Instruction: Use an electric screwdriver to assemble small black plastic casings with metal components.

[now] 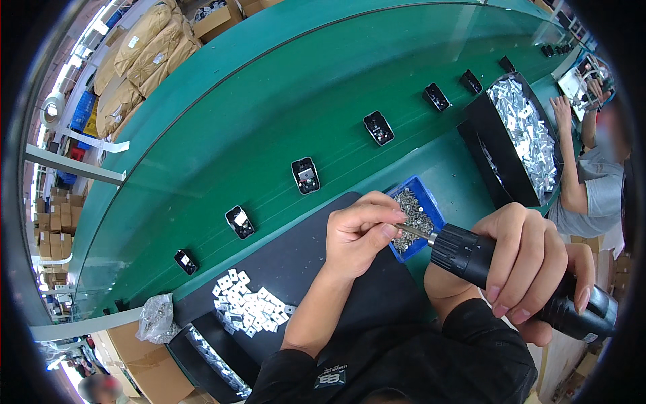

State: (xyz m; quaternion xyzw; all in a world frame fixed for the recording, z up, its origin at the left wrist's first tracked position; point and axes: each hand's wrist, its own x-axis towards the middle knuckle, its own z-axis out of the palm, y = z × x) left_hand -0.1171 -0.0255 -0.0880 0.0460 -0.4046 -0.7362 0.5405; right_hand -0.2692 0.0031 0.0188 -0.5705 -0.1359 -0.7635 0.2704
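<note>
My right hand (531,269) is wrapped around a black power screwdriver (464,252), held tilted with its metal bit (416,231) toward the left. At the bit's tip, the thumb and forefinger of my left hand (363,232) are pinched together. Whatever small piece lies between them is too hidden to make out. Below the bit sits a blue bin (432,200) with many small metal screws (412,210) in it. To the left, a loose pile of small silvery-white plates (249,306) lies on a black mat (377,296).
A green conveyor belt (269,128) curves across, carrying several black housings (306,176) with parts inside. At the right stands a black box (501,158) of metal plates, and past it a person (585,175) in grey works. A plastic bag (156,318) lies left beside a black tray (185,353).
</note>
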